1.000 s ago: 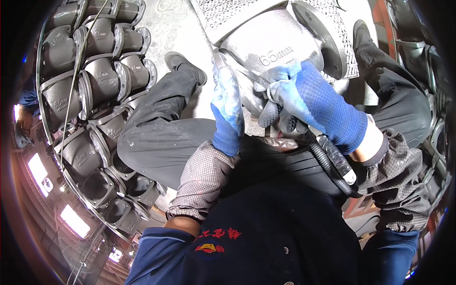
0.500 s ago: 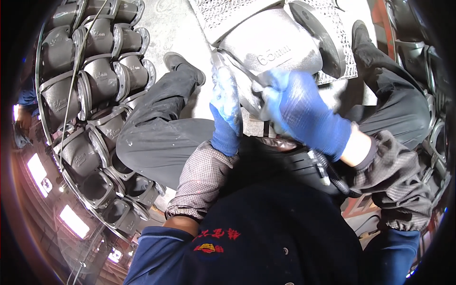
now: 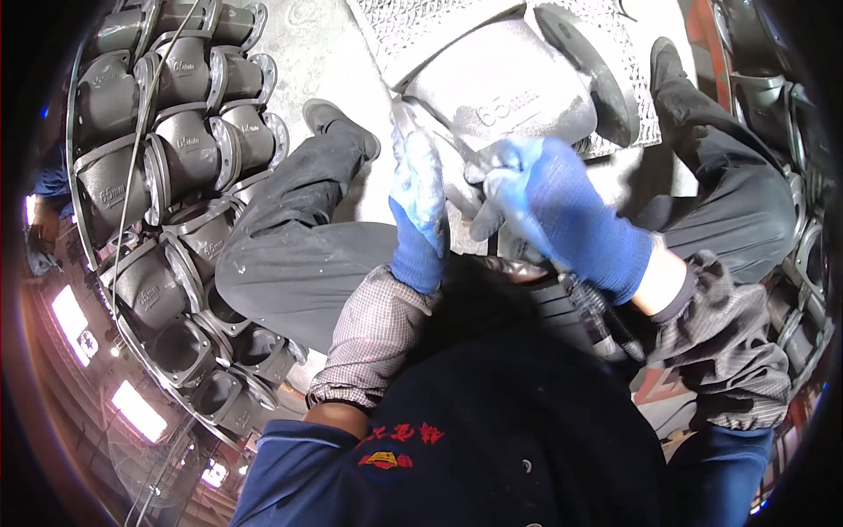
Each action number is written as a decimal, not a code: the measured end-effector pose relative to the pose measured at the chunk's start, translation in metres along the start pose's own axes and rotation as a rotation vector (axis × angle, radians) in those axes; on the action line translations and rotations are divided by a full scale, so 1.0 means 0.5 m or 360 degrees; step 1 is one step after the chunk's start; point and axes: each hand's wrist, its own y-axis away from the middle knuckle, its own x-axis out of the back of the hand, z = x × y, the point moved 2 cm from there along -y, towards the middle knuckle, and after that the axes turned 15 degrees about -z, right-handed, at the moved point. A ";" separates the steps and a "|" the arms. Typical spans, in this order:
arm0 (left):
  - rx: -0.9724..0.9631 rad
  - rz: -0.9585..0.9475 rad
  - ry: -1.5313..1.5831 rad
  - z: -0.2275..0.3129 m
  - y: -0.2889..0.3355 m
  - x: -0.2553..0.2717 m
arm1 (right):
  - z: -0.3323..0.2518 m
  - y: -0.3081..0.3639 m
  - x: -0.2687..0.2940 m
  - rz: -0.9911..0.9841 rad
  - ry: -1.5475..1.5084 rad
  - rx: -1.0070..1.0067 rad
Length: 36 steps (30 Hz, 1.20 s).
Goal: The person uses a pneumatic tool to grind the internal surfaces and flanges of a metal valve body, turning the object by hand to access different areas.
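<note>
A grey flanged metal casting [image 3: 505, 83], with raised markings on its side, lies tilted in front of me. My left hand [image 3: 417, 189], in a blue glove, is wrapped along the rim of its near flange, fingers together. My right hand [image 3: 562, 211], also gloved in blue, is closed on a slim grey metal tool [image 3: 458, 147] that reaches toward the inside of that flange. The grip hides most of the tool, and blur keeps its kind unclear. The casting's far flange [image 3: 588, 75] stands at the right.
Stacked rows of similar flanged castings [image 3: 189, 145] fill the left side, with a thin cable [image 3: 139, 145] hanging across them. More castings [image 3: 764, 101] stand at the far right. A patterned mesh surface [image 3: 421, 22] lies under the casting. A dark hose [image 3: 606, 321] hangs below my right wrist.
My right hand has shifted slightly down, with the tool turning in it. The dark hose below the wrist has swung. My left hand and the casting stay nearly in place.
</note>
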 end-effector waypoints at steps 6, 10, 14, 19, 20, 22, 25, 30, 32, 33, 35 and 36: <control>0.0109 -0.0112 0.0135 -0.026 0.035 -0.004 | -0.010 0.002 0.032 -0.0354 0.0347 0.0333; 0.0188 -0.0196 0.0304 -0.018 0.023 -0.008 | 0.003 0.002 0.022 -0.0234 0.0331 0.0228; 0.0769 -0.0092 0.1253 -0.034 0.026 -0.017 | -0.015 -0.013 0.029 -0.0350 0.0429 0.0309; 0.0906 -0.0105 0.1535 0.009 -0.011 -0.002 | -0.009 -0.041 0.059 -0.0840 0.0682 0.0088; 0.0853 -0.0108 0.1560 0.029 -0.030 -0.003 | -0.012 -0.034 0.066 -0.0966 0.0699 -0.0113; 0.0928 -0.0082 0.2008 0.032 -0.028 0.010 | -0.008 -0.060 0.028 -0.0879 0.0868 -0.0147; 0.0775 -0.0009 0.1723 0.021 -0.019 0.001 | -0.018 -0.053 0.062 -0.0699 0.0977 0.0067; 0.0546 0.0026 0.0714 -0.024 0.032 0.025 | -0.071 -0.066 0.068 -0.0857 -0.0148 -0.0288; 0.0535 -0.0080 0.1029 0.030 -0.007 0.008 | -0.072 -0.005 0.084 -0.0667 -0.1064 -0.1005; 0.0599 -0.0135 0.1235 0.054 -0.021 0.014 | -0.078 0.000 0.088 -0.0625 -0.0785 -0.0644; 0.0527 -0.0191 0.1142 0.033 -0.015 -0.005 | -0.039 -0.007 0.081 -0.0483 -0.0012 0.0092; 0.0417 -0.0155 0.0830 0.010 -0.008 -0.010 | -0.015 -0.014 0.069 -0.0558 0.0225 0.0142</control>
